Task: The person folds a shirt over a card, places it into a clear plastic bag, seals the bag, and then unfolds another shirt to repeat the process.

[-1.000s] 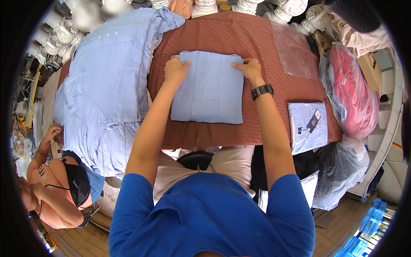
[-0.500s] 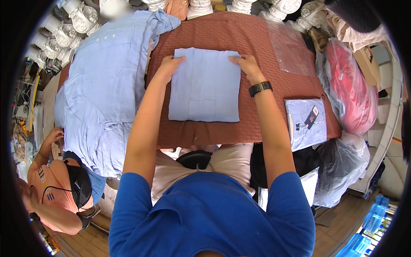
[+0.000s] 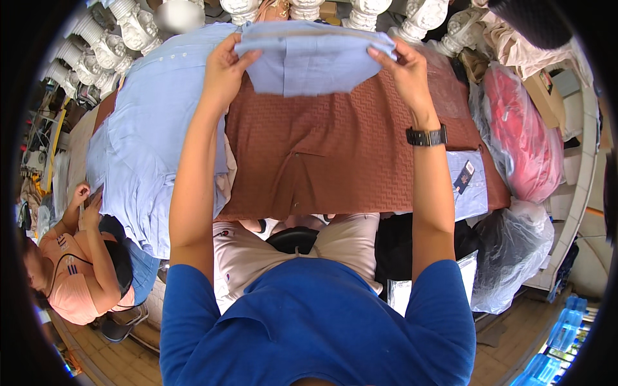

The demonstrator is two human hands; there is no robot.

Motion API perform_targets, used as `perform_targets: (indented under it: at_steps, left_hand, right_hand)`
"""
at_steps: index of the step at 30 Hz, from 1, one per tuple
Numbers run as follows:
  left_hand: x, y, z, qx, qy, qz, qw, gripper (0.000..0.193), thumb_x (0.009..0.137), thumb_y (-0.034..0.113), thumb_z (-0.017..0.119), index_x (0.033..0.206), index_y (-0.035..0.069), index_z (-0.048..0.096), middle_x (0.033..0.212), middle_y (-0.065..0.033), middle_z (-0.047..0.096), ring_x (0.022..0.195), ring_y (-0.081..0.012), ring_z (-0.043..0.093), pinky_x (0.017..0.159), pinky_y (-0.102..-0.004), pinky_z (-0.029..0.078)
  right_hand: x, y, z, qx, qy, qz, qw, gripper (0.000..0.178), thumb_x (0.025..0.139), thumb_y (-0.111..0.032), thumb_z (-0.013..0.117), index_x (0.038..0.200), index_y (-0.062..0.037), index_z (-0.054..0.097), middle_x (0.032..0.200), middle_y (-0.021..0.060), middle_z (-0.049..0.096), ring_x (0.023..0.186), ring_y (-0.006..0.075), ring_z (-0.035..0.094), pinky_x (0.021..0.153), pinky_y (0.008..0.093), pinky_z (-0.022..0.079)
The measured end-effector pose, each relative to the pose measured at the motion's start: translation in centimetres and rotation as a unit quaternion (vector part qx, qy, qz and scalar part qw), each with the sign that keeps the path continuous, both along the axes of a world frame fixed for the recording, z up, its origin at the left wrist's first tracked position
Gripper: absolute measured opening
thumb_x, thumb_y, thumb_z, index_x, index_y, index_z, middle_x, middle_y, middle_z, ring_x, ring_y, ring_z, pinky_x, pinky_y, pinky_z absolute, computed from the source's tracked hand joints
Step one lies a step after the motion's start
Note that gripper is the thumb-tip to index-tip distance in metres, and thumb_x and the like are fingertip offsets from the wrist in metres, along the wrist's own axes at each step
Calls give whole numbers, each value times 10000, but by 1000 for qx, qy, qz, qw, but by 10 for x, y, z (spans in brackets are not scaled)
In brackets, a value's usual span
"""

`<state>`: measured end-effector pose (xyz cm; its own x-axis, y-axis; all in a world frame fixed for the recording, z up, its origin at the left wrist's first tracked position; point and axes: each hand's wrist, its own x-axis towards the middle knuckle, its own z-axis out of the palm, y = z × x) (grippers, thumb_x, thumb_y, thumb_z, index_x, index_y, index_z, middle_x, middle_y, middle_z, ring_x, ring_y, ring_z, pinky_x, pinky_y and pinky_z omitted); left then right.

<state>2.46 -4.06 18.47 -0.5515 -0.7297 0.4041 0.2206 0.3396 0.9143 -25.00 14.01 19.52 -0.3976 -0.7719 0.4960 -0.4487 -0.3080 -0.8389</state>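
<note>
A folded light blue shirt (image 3: 312, 64) is held up over the far side of the table, its lower edge hanging toward me. My left hand (image 3: 226, 69) pinches its left corner, thumb in front. At the right corner, my right hand (image 3: 408, 72) grips it the same way, thumb toward me. Both forearms are stretched forward, with a dark watch on the right wrist. To the left, unfolded light blue shirts (image 3: 158, 122) lie layered over the table and drape off its near edge.
Brown textured cloth (image 3: 309, 154) covers the table. A packed blue shirt with a dark tag (image 3: 465, 177) lies right, near clear plastic (image 3: 444, 83). Bagged red fabric (image 3: 520, 128) stands beyond. White carved balusters (image 3: 360, 14) line the back. Another person (image 3: 84, 270) sits at the left.
Both hands have lifted the folded shirt off the brown cloth and moved it away from me, tilting it. The other person has brought both hands together at the table's left edge.
</note>
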Motion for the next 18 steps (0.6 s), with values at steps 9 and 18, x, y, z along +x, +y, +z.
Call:
perform_targets:
  at_steps: [9,18]
  left_hand:
    - [68,92,-160,-93,-165,54,980,382,662,-235,516,882,33,676,1113,-101,600,1045,-265,583,887,-319,467]
    - [83,145,-127,-223,-215,94,946,139,798,-16,685,926,37,686,1077,-102,607,1053,-272,554,916,-349,438]
  right_hand:
    - [67,98,-140,108,199,8,974,374,731,162,584,1017,-45,708,1040,100,592,1024,279,570,901,354,481]
    - [92,111,-125,132,192,-43,972,258,838,31,613,1080,-42,661,1079,121,597,1030,308,555,889,382,454]
